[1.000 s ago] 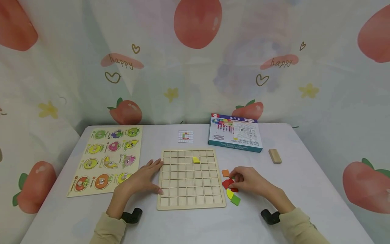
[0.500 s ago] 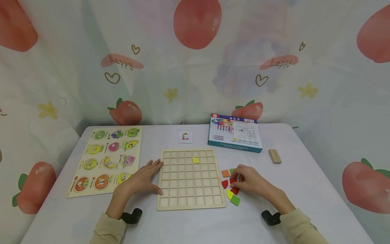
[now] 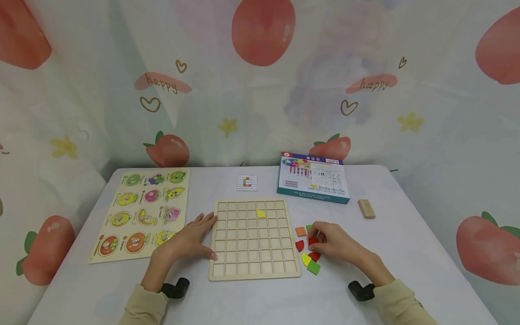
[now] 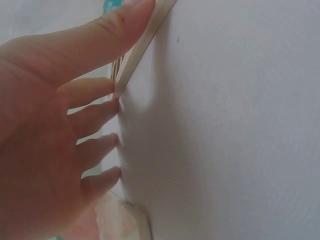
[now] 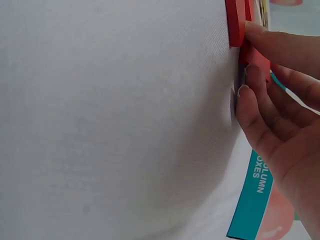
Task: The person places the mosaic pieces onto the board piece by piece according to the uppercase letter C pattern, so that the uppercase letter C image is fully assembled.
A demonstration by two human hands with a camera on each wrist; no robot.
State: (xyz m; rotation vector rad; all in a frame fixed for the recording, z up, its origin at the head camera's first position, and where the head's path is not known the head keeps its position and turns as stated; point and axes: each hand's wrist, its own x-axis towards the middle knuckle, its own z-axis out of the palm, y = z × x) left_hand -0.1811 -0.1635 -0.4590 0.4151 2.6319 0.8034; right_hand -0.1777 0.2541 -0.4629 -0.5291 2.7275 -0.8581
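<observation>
Filling the far side, a softly creased fabric backdrop (image 3: 260, 99) printed with fruit, hearts and "happy" hangs behind what we see as a table (image 3: 260, 300) under smooth white cloth, its weave faintly visible in the wrist views. We find a pale, flat fruit board (image 3: 122, 255) on the left, holding rounded, glossy fruit shapes in rows. In the middle lies the square grid board (image 3: 253, 243), light wood with thin raised ribs making shallow square cells. Beyond its far right corner we see a flat printed cardboard box (image 3: 314, 177) with teal sides.

We see the left hand (image 3: 184, 240) spread wide, thumb and fingertips touching the grid board's left edge. The right hand (image 3: 331, 241) is narrowed, thumb and fingers pinching a red tile (image 3: 313, 241) just right of the board; whether it is off the cloth we cannot tell.

Smaller still, we note a plain oblong wooden block (image 3: 367, 209) and a thin gridded card (image 3: 247, 183). Smallest are the flat tiles: a yellow quarter-round (image 3: 261, 214) in one second-row cell, and, near the right hand, an orange square (image 3: 300, 231), a red wedge (image 3: 299, 246) and a green square (image 3: 313, 267).
</observation>
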